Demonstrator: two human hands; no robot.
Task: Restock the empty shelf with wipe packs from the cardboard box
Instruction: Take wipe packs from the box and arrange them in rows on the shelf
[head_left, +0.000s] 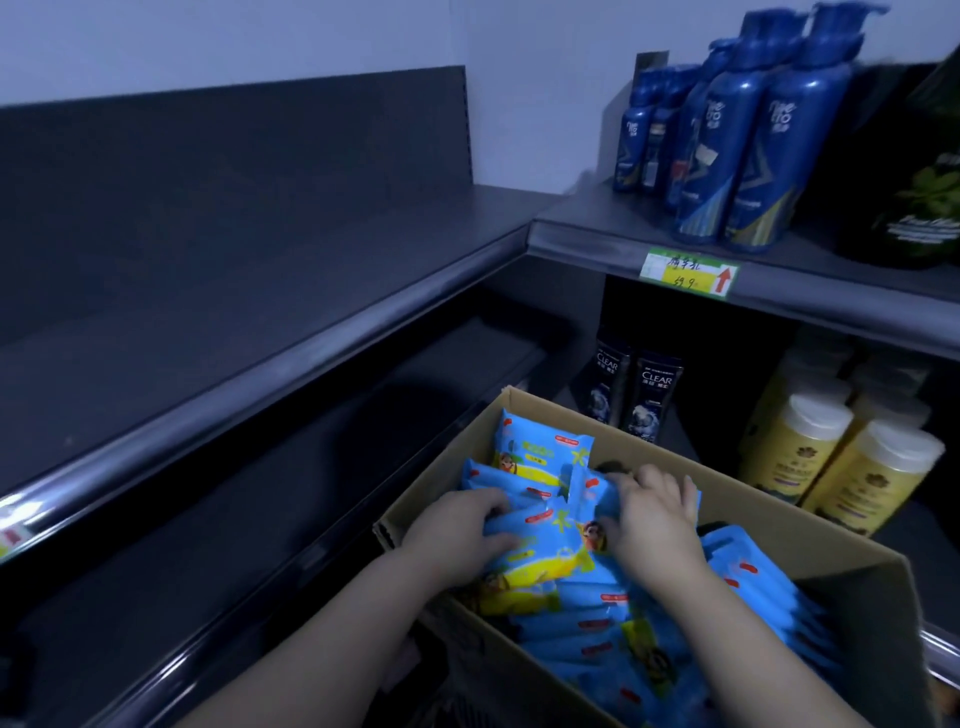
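Observation:
An open cardboard box (571, 426) stands at the lower right, full of several blue and yellow wipe packs (597, 623). Both my hands are inside it. My left hand (457, 530) grips the left edge of a small bundle of wipe packs (556, 535) lying on top. My right hand (654, 519) curls over the right side of the same bundle. One pack (535, 447) stands upright at the box's far corner. The dark empty shelf (218, 291) stretches across the left half, with a lower empty shelf (291, 499) beneath it.
To the right, an upper shelf carries blue pump bottles (748, 150) and a dark green pack (919, 197), with a yellow price tag (688, 273) on its rail. Below stand black shampoo bottles (649, 400) and yellow jars (857, 467) just behind the box.

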